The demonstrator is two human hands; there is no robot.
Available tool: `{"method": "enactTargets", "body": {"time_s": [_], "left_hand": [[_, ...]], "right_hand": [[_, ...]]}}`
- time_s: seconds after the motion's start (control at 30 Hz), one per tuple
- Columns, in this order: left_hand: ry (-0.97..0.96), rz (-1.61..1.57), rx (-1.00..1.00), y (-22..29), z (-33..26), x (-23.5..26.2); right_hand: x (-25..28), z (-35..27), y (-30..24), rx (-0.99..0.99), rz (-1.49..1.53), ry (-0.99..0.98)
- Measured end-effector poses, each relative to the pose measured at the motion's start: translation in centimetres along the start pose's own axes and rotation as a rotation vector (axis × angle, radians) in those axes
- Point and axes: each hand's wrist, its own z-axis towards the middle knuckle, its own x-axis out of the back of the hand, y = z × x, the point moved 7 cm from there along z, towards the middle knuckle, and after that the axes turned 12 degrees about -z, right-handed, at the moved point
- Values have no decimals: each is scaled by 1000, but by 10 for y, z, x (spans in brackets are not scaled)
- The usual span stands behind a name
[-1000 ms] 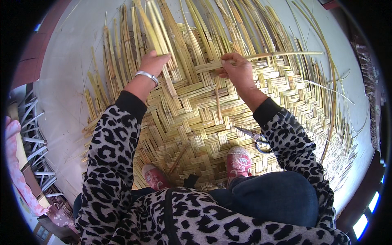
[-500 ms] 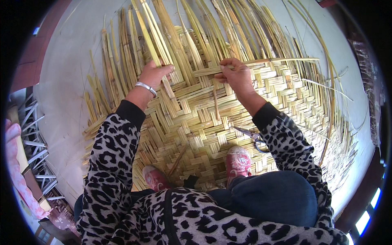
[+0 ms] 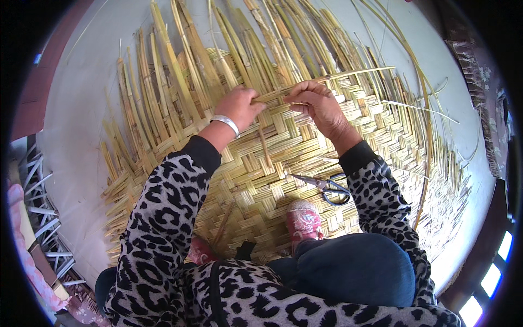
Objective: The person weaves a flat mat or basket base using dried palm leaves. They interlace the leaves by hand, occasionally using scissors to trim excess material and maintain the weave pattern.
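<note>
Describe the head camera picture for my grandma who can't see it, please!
A person's bare left hand and right hand are close together at a long, thin, pale yellow strip over a woven, straw-coloured mat with long loose ends. Metal scissors with dark blue handles lie on the mat near a pink, patterned shoe.

From my remote station I see a pale grey floor (image 3: 71, 169), a dark red panel (image 3: 38, 101) at upper left and, below it, a white lattice of thin bars (image 3: 42, 211) beside pink patterned cloth (image 3: 38, 280). Bright rectangular panes (image 3: 491, 279), probably windows, glow at lower right.
</note>
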Motion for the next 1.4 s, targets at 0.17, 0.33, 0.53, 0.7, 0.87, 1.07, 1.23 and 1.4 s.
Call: {"method": "enactTargets", "body": {"time_s": [0.17,0.33,0.53,0.7,0.87,1.07,1.23,1.4], "left_hand": [[114,-110,110,-4,-1,7],[139,-174,126,-6,-2,8],[-19,-194,184,-19,4,7],[101,-190,176,-18,2,4],[146,-192,186,-17,-1,9],[183,-501,302,-18,-17,20],[302,-613,327,-13,-28,29],[375,-790,371,-21,-33,26]], "right_hand": [[15,41,-20,19,-360,-42],[8,76,-39,113,-736,-38],[6,44,-38,114,101,-236],[7,25,-4,-6,-174,-174],[4,74,-21,224,-694,-43],[-49,144,-47,396,-1666,-52],[-51,154,-54,129,-1478,172],[-44,185,-49,-94,-1492,123]]}}
